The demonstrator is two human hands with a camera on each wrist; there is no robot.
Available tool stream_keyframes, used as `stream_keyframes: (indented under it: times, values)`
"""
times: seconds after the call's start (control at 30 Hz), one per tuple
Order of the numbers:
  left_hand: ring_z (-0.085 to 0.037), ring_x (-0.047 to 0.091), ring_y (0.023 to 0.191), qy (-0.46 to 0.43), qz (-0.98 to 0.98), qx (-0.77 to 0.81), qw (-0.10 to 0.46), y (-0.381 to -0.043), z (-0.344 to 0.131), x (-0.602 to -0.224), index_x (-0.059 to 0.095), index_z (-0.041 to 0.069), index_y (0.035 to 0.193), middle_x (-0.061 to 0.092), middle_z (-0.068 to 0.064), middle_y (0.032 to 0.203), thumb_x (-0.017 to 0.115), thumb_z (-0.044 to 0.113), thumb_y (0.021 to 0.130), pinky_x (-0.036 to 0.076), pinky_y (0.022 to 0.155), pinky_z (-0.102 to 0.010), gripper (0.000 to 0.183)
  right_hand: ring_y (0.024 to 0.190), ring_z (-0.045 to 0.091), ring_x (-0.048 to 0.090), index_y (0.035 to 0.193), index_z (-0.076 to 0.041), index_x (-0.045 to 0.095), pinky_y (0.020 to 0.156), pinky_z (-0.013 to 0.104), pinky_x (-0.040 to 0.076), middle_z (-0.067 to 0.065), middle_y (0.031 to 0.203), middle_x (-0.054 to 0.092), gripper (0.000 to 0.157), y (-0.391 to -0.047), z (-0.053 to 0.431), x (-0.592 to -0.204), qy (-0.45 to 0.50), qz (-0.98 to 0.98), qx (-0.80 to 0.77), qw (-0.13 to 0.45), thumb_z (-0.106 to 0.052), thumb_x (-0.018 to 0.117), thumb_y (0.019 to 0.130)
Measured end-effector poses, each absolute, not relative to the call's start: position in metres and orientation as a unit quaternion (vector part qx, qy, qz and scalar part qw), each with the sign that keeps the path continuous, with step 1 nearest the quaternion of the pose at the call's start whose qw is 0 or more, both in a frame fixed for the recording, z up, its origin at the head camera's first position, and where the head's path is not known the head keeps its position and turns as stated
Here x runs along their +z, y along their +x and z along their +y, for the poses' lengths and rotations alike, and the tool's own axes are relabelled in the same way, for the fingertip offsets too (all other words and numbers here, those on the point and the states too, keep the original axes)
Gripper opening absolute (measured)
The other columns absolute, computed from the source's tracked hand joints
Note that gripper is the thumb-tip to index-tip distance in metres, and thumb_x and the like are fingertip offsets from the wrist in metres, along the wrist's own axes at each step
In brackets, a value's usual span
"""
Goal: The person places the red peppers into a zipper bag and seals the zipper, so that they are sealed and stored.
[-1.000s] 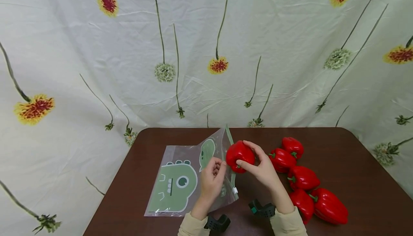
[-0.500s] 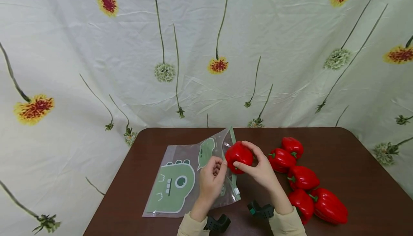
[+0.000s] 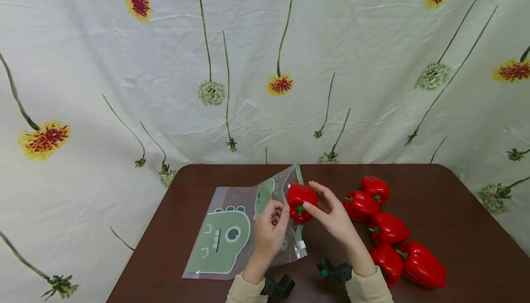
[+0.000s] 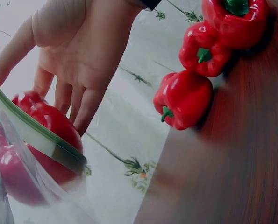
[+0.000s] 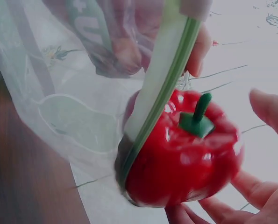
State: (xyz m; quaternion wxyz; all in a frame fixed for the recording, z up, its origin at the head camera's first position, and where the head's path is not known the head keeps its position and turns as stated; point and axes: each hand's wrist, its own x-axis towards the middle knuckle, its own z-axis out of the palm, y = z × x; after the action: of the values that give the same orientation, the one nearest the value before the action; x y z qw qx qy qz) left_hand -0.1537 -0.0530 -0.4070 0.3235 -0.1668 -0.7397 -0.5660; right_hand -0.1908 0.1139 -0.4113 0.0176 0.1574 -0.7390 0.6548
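A clear zip bag (image 3: pixel 221 243) with a green cartoon print lies on the table, its zip edge on the right raised and parted. My left hand (image 3: pixel 271 229) pinches that edge between thumb and curled fingers. A red bell pepper (image 3: pixel 299 197) with a green stem sits partly inside the bag's mouth. Against its right side rest the extended fingers of my right hand (image 3: pixel 337 218). In the right wrist view the thumb (image 5: pixel 269 109) stands apart from the pepper, while the zip strip (image 5: pixel 162 93) crosses the pepper's left side.
Several more red bell peppers (image 3: pixel 389 228) lie in a group on the right of the dark brown table (image 3: pixel 455 211). Behind the table hangs a white cloth (image 3: pixel 248 123) printed with flowers. A white zip slider (image 3: pixel 302 244) is at the bag's near corner.
The pepper has moved slightly left into the bag's mouth and turned so that its stem shows more. The right thumb has come off it. The left hand stays at the bag's edge.
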Motion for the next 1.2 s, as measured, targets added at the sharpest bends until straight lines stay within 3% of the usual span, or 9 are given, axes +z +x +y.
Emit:
stream_keyframes:
  times: [0.17, 0.4, 0.57, 0.83, 1.2]
  values:
    - [-0.008, 0.041, 0.046, -0.17, -0.737, -0.565, 0.33, -0.154, -0.054, -0.407, 0.055, 0.0, 0.079, 0.052, -0.006, 0.057, 0.059, -0.009, 0.084, 0.037, 0.041, -0.018, 0.011, 0.123, 0.037, 0.045, 0.136, -0.003, 0.043, 0.094, 0.037, 0.044, 0.022, 0.137, 0.044, 0.051, -0.192, 0.113, -0.411, 0.159, -0.725, 0.67, 0.012, -0.008, 0.061, 0.089]
    - [-0.008, 0.04, 0.045, -0.174, -0.73, -0.573, 0.329, -0.164, -0.055, -0.425, 0.055, 0.002, 0.08, 0.05, -0.004, 0.057, 0.059, -0.008, 0.085, 0.036, 0.039, -0.019, 0.011, 0.124, 0.044, 0.042, 0.136, 0.005, 0.038, 0.093, 0.025, 0.043, 0.03, 0.137, 0.039, 0.054, -0.193, 0.111, -0.416, 0.223, -0.694, 0.685, 0.013, 0.002, 0.06, 0.087]
    - [-0.003, 0.04, 0.046, -0.176, -0.727, -0.576, 0.331, -0.17, -0.057, -0.437, 0.055, 0.008, 0.081, 0.05, 0.003, 0.057, 0.06, -0.001, 0.087, 0.035, 0.039, -0.018, 0.012, 0.123, 0.048, 0.04, 0.135, 0.007, 0.038, 0.093, 0.03, 0.043, 0.032, 0.137, 0.038, 0.054, -0.193, 0.111, -0.417, 0.244, -0.686, 0.685, 0.026, 0.004, 0.06, 0.086]
    - [-0.007, 0.039, 0.046, -0.173, -0.716, -0.57, 0.363, -0.157, -0.057, -0.409, 0.054, 0.001, 0.076, 0.049, -0.005, 0.056, 0.06, -0.01, 0.082, 0.033, 0.04, -0.018, 0.014, 0.117, 0.046, 0.046, 0.13, 0.004, 0.046, 0.088, 0.02, 0.045, 0.028, 0.13, 0.048, 0.046, -0.196, 0.118, -0.419, 0.197, -0.706, 0.677, 0.069, 0.002, 0.062, 0.087]
    - [-0.01, 0.039, 0.045, -0.168, -0.717, -0.574, 0.36, -0.158, -0.059, -0.409, 0.054, 0.001, 0.076, 0.049, -0.006, 0.055, 0.059, -0.01, 0.083, 0.033, 0.041, -0.016, 0.014, 0.114, 0.035, 0.051, 0.129, 0.0, 0.049, 0.086, 0.018, 0.045, 0.019, 0.128, 0.052, 0.043, -0.202, 0.138, -0.422, 0.121, -0.743, 0.651, 0.092, -0.007, 0.063, 0.089]
